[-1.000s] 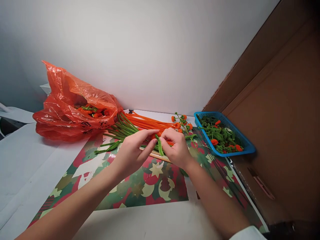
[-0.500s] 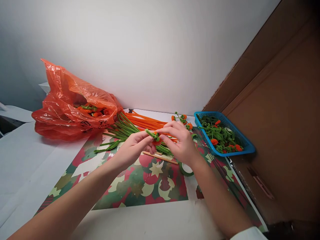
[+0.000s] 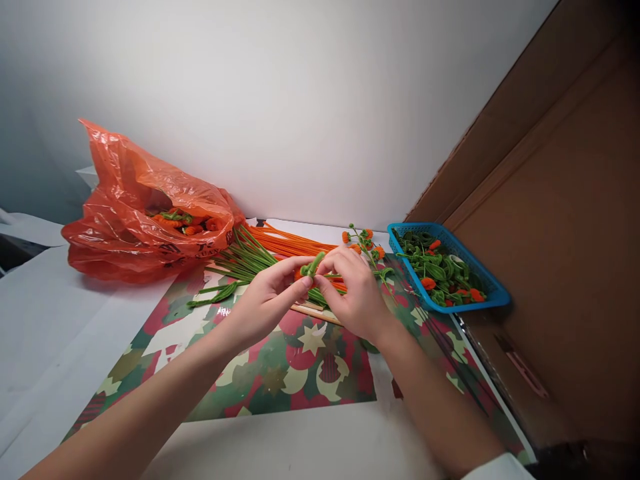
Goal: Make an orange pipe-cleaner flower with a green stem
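Observation:
A small fuzzy pipe-cleaner flower point(image 3: 312, 268), orange with a green stub, is held between my two hands over the table. My left hand point(image 3: 273, 293) pinches it from the left with thumb and fingers. From the right, my right hand point(image 3: 356, 290) has its thumb and bent fingers closed on the flower's green part. Fingers cover most of the orange part. Just beyond and below my hands lie green pipe cleaners point(image 3: 250, 257) and orange pipe cleaners point(image 3: 290, 239). Thin wooden sticks point(image 3: 320, 313) lie partly under the right hand.
At the left sits an orange plastic bag point(image 3: 145, 233) with flowers inside. A blue basket point(image 3: 500, 293) of green and orange pieces stands right, beside a cardboard panel point(image 3: 565, 233). Finished-looking flowers point(image 3: 367, 243) lie behind my right hand. A pink-handled tool point(image 3: 527, 373) lies far right.
The flower's green stub has turned from pointing up-left to up-right. My right hand has shifted slightly left and covers more of the sticks and the green tape roll.

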{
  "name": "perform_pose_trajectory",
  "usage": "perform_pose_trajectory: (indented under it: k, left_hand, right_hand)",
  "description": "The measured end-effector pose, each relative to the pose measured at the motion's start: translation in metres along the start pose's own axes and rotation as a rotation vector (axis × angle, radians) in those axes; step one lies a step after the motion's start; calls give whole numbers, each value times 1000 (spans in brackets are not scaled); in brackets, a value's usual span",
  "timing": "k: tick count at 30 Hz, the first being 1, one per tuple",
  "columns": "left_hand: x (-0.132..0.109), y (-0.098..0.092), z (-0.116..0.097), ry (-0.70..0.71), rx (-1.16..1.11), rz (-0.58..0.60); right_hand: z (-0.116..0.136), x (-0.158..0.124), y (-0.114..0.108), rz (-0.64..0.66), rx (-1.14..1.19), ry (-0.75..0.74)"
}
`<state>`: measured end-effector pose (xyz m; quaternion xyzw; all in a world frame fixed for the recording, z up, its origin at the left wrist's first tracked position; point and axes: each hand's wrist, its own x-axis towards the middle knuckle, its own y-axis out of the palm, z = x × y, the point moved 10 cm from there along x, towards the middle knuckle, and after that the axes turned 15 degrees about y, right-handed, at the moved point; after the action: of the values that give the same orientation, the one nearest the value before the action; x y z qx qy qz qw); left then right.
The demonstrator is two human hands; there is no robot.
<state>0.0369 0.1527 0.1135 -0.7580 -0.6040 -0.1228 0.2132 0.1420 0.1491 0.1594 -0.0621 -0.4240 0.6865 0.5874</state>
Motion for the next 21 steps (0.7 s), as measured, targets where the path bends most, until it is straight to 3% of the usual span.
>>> perform_pose_trajectory:
  k: [6,10,17,21]
  left_hand:
    - [2,-3,-11,122,83,-9]
    - [2,-6,-18,211,258,-11]
    - [-2,-4,-42,515,530,-9]
    - [-9,0,-55,696,592,-1]
  right_hand:
    - [-6,-1,10,34,-32,59]
    - [-11,-1,16,66,27,121]
    - [-22,-2,28,152,414,282]
    - [-31,-4,44,306,734,425]
